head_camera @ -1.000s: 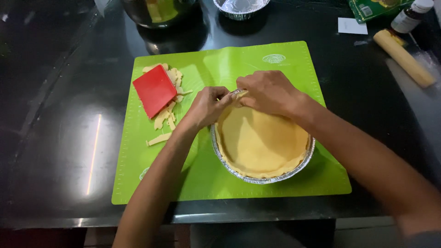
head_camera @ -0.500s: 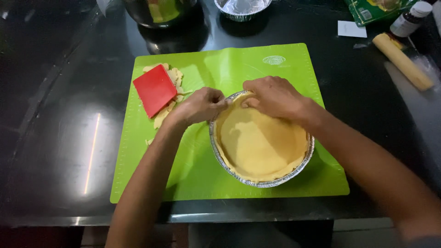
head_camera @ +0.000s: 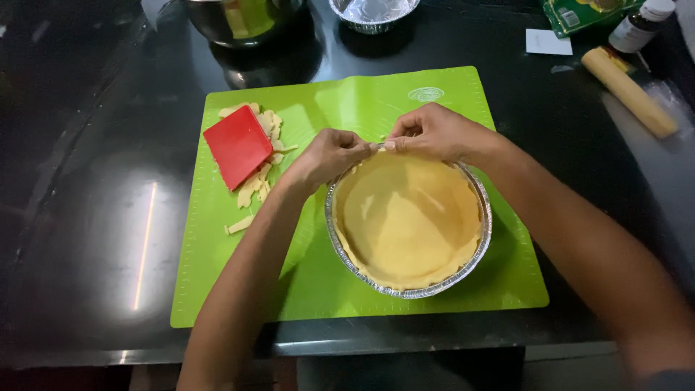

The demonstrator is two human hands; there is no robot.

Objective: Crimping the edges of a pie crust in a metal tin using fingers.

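A round foil pie pan (head_camera: pixel 478 250) lined with pale yellow dough (head_camera: pixel 409 221) sits on a green silicone mat (head_camera: pixel 326 282). My left hand (head_camera: pixel 327 156) and my right hand (head_camera: pixel 434 132) meet at the pan's far rim, fingertips pinching the dough edge there. The rim under my fingers is hidden. A red square scraper (head_camera: pixel 237 145) lies on the mat to the left, on top of a pile of dough trimmings (head_camera: pixel 260 181).
The mat lies on a glossy black counter (head_camera: pixel 94 217). At the back stand a metal bowl (head_camera: pixel 242 18) and a second foil pan (head_camera: pixel 373 13). To the right are a wooden rolling pin (head_camera: pixel 628 90), a small bottle (head_camera: pixel 641 25), a green packet (head_camera: pixel 579 14) and a white card (head_camera: pixel 548 42).
Both hands have stayed at the pan's far rim, shifting slightly along the dough edge as they pinch it. The pan and scraper have not moved.
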